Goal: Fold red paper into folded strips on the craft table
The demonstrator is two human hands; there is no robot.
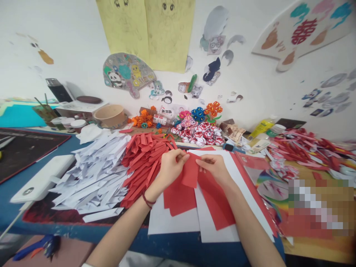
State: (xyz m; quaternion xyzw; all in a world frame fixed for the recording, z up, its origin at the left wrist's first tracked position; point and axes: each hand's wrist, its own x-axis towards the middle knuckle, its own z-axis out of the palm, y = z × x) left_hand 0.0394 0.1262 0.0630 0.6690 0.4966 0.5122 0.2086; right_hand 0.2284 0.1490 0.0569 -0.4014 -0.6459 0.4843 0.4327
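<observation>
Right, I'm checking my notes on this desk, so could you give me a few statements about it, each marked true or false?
1. The left hand and right hand both pinch red paper. True.
2. The white folded strips lie right of the red folded strips. False: they lie to the left.
3. A cord bracelet circles the right wrist. False: it is on the left wrist.
4. Yellow sheets hang on the wall. True.

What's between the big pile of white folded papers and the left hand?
A pile of red folded papers lies between the white pile and the left hand; the head view shows it.
</observation>
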